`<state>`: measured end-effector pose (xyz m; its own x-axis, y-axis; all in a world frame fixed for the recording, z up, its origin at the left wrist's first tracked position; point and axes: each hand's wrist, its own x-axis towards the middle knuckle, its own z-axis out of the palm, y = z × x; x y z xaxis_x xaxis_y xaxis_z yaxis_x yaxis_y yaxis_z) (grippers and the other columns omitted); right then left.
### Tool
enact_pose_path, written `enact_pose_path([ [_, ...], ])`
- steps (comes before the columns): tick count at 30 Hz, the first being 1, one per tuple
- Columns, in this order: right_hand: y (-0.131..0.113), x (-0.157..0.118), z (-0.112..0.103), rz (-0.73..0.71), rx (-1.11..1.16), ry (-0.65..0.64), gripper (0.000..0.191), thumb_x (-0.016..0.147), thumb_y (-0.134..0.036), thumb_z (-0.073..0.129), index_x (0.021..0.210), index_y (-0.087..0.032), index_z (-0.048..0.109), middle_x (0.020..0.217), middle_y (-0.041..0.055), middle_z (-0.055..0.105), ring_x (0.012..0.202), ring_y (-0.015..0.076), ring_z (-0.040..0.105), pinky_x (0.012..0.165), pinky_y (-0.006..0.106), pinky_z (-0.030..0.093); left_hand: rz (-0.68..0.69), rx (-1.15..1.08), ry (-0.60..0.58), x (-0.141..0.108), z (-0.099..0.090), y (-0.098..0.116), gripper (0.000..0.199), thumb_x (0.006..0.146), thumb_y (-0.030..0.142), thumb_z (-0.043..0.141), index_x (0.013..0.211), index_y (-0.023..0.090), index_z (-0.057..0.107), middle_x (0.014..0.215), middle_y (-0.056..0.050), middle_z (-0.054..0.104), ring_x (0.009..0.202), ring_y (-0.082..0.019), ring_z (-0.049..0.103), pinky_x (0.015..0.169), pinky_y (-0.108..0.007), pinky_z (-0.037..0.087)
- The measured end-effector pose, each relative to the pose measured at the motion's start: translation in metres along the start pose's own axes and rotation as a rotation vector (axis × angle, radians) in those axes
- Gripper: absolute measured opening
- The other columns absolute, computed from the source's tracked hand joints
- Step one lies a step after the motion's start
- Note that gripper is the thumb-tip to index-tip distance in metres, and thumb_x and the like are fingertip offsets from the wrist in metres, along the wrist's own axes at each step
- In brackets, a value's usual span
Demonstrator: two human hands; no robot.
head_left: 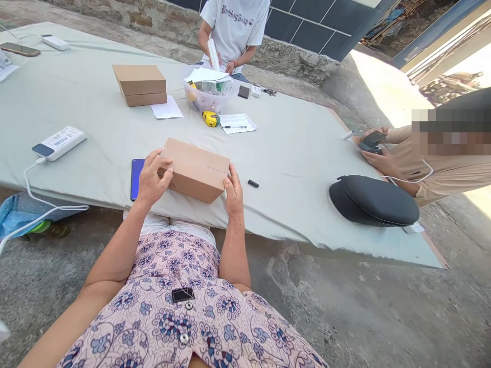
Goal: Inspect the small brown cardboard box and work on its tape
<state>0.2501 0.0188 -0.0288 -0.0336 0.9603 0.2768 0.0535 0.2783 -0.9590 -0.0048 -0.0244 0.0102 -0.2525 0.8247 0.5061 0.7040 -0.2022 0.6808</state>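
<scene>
A closed brown cardboard box (196, 166) is at the table's near edge, tilted slightly, with a short line or slit on its top near the right end. My left hand (154, 176) grips its left end, the fingers bent over the top corner. Against the right end rests my right hand (233, 190), thumb on the near side and fingers along the end. A phone with a blue screen (137, 179) lies partly behind my left hand. Right of the box is a small black cap-like piece (253, 183).
On the pale cloth-covered table (291, 153) are another box (141, 84), a plastic basket (210, 97), a yellow tape measure (210, 119), paper with a pen (238, 123), a white power bank (60, 143) and a black case (374, 201). Two people sit at the far and right sides.
</scene>
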Motion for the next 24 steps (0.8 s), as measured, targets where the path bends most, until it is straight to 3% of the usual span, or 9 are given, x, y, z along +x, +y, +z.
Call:
enact_pose_path([
  [4, 0.004, -0.001, 0.004, -0.007, 0.059, 0.04, 0.079, 0.088, -0.062, 0.059, 0.155, -0.023, 0.043, 0.159, 0.0164, 0.051, 0.142, 0.0296, 0.054, 0.118, 0.051, 0.047, 0.008, 0.02, -0.001, 0.0, -0.001, 0.001, 0.023, 0.083, 0.024, 0.058, 0.104, 0.023, 0.068, 0.142, -0.011, 0.06, 0.135, -0.028, 0.056, 0.108, -0.044, 0.052],
  [8, 0.008, 0.002, 0.006, 0.009, 0.036, 0.026, 0.08, 0.092, -0.057, 0.052, 0.162, -0.029, 0.027, 0.171, 0.0125, 0.033, 0.154, 0.027, 0.042, 0.122, 0.052, 0.043, -0.006, 0.012, -0.007, 0.0, -0.003, 0.002, 0.024, 0.082, 0.022, 0.058, 0.104, 0.023, 0.068, 0.139, -0.012, 0.06, 0.132, -0.029, 0.056, 0.107, -0.045, 0.051],
  [11, 0.009, 0.007, 0.006, 0.0, 0.079, -0.016, 0.08, 0.09, -0.055, 0.053, 0.161, -0.026, 0.03, 0.171, 0.0132, 0.034, 0.155, 0.0266, 0.04, 0.122, 0.052, 0.043, 0.008, 0.005, -0.01, 0.001, -0.003, 0.001, 0.024, 0.082, 0.022, 0.058, 0.104, 0.023, 0.068, 0.136, -0.012, 0.06, 0.133, -0.029, 0.056, 0.111, -0.047, 0.048],
  [15, 0.007, 0.008, 0.005, 0.008, 0.152, 0.043, 0.079, 0.084, -0.057, 0.06, 0.152, -0.02, 0.043, 0.159, 0.0177, 0.05, 0.144, 0.0283, 0.052, 0.117, 0.05, 0.048, 0.015, -0.006, -0.032, 0.001, -0.003, 0.001, 0.027, 0.081, 0.021, 0.057, 0.106, 0.022, 0.067, 0.134, -0.013, 0.06, 0.134, -0.03, 0.056, 0.112, -0.046, 0.048],
  [19, 0.004, 0.004, 0.006, 0.049, 0.152, 0.144, 0.061, 0.084, -0.057, 0.062, 0.133, -0.021, 0.057, 0.136, 0.0138, 0.066, 0.123, 0.0249, 0.064, 0.1, 0.042, 0.057, 0.005, -0.006, -0.058, 0.0, -0.004, 0.004, 0.028, 0.082, 0.021, 0.056, 0.107, 0.023, 0.067, 0.134, -0.012, 0.06, 0.137, -0.03, 0.054, 0.114, -0.048, 0.047],
  [24, -0.001, -0.001, 0.008, 0.118, 0.178, 0.224, 0.046, 0.085, -0.058, 0.061, 0.113, -0.022, 0.06, 0.115, 0.0075, 0.069, 0.1, 0.0193, 0.065, 0.086, 0.034, 0.057, 0.002, -0.034, -0.084, -0.002, -0.007, 0.008, 0.028, 0.083, 0.022, 0.054, 0.108, 0.022, 0.068, 0.134, -0.012, 0.061, 0.135, -0.03, 0.054, 0.112, -0.047, 0.048],
])
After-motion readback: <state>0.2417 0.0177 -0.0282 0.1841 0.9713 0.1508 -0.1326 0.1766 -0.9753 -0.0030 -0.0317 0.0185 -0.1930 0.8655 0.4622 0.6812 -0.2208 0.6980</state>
